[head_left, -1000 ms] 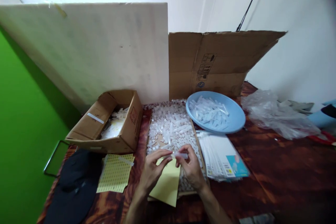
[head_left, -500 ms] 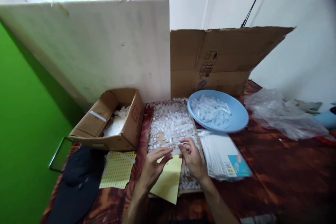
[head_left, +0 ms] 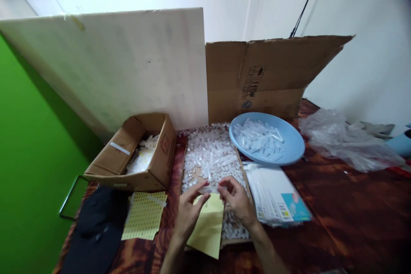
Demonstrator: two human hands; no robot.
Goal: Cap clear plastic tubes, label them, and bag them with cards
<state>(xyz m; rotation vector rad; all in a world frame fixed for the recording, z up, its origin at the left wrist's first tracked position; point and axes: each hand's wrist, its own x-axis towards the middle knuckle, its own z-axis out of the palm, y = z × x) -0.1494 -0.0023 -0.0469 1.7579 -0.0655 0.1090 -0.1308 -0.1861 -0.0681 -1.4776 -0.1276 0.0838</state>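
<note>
A small translucent plastic strip [head_left: 210,189] spans my two hands above the tray, its shape partly hidden by fingers. The thumb and fingers of my left hand [head_left: 189,207] curve around its left end. At the other end, my right hand [head_left: 236,200] pinches it. Just below lies a yellow paper sheet [head_left: 205,233], slanted over the near end of the tray. Loose white and clear plastic pieces [head_left: 213,143] cover the shallow cardboard tray [head_left: 236,242] under my hands.
Left stands an open cardboard box [head_left: 160,167], with a yellow sticker sheet [head_left: 144,216] and a black cap [head_left: 96,231] in front. Right are a blue basin [head_left: 293,141] of translucent strips, stacked printed packages [head_left: 272,192] and a crumpled plastic bag [head_left: 340,137]. Cardboard panels [head_left: 257,64] stand behind.
The view has tilted slightly, so most things sit a little lower. My left thumb and index finger look wider around the strip; my right hand keeps its pinch.
</note>
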